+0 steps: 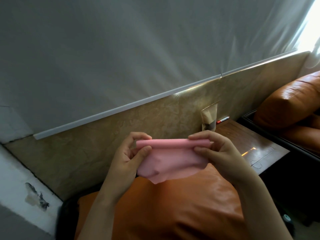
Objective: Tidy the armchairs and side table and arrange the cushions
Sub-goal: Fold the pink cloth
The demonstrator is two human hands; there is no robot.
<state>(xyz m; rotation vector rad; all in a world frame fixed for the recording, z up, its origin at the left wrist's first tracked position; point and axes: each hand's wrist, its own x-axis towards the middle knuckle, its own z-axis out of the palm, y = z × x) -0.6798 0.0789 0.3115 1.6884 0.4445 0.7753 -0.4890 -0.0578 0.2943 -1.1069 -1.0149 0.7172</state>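
Observation:
A pink cloth (170, 161) is stretched between both hands at chest height, its top edge folded over into a roll. My left hand (129, 156) pinches the left end and my right hand (216, 151) pinches the right end. Below them lies an orange leather cushion (173, 208) on the near armchair. The dark wooden side table (251, 148) stands to the right, and a second orange armchair (292, 104) sits beyond it at the far right.
A brown paper bag (209, 119) stands at the side table's back edge against the tan wall panel, with a red and white marker (223, 119) beside it. A white curtain fills the upper view. A small dark object (286, 218) lies on the floor at lower right.

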